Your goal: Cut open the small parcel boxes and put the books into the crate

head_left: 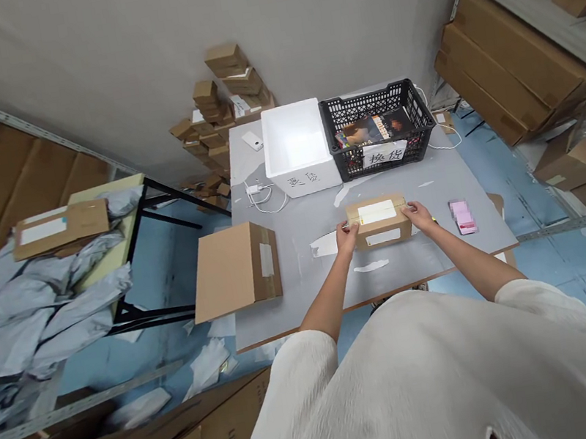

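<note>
Head view: looking down at a grey table (303, 284), both arms reaching forward over it, white short sleeves on the person.
Small cardboard box (381, 225): right between the two hands, over the near half of the table; can't really tell if its bottom is touching the tabletop. Has white labels on the top and on the side facing the person.
Left hand (345, 237): gripping the box's left end, thumb up by the top edge, some fingers hidden.
Right hand (419, 216): same deal on the right end, pinching it near the top corner.
Pink thing (462, 216): lying on the table off to the right of the right hand, partly pixelated so no clue what it is.
Bigger carton (228, 270): by the table's left edge, well apart from the left hand.
White bin (305, 182): far side of the table, handwriting on its front.
Black crate (346, 168): just beside the bin on its right, paper sign on the front, magazine-looking stuff (376, 128) inside.
White cable (272, 211): on the table just left of the bin, kinda loopy.
</note>
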{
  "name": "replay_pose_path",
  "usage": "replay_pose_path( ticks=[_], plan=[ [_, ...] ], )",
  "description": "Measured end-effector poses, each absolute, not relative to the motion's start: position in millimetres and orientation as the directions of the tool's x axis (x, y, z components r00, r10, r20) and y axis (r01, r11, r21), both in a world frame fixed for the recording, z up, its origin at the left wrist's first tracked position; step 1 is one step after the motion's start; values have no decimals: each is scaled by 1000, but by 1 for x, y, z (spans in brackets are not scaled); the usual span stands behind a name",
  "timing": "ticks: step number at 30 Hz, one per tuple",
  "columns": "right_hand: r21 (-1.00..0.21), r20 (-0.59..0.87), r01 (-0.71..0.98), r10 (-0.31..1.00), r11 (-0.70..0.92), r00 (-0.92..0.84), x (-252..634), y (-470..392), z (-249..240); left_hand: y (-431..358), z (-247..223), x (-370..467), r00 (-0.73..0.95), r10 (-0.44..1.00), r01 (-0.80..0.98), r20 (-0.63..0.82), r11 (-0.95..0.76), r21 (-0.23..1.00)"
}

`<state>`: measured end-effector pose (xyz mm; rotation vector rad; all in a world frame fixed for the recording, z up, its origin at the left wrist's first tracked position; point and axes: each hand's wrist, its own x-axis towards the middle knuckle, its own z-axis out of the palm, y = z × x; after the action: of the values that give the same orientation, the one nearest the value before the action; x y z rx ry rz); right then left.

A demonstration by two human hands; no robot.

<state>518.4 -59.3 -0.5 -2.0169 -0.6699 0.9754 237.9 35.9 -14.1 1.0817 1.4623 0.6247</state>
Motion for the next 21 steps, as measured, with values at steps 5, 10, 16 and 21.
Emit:
replay_pose_path(
  ticks=[5, 10, 16, 21],
  plan=[
    [-847, -406, 115, 772, -519, 489, 521, -81, -9, 23, -31, 223, 155, 881, 205, -447, 414, 887],
    [-886, -383, 77, 813, -458, 439, 518, -91, -9, 16, -35, 218, 178, 898, 199, -402, 367, 909],
    [-899, -361, 74, 825, -432, 435, 513, -89, -7, 14, -27, 222, 162, 900, 255, -405, 358, 898],
    [-873, -394, 59, 772, -484, 499, 504, -92, -4, 8, -10, 223, 88, 966, 490, -243, 171, 855]
  ],
)
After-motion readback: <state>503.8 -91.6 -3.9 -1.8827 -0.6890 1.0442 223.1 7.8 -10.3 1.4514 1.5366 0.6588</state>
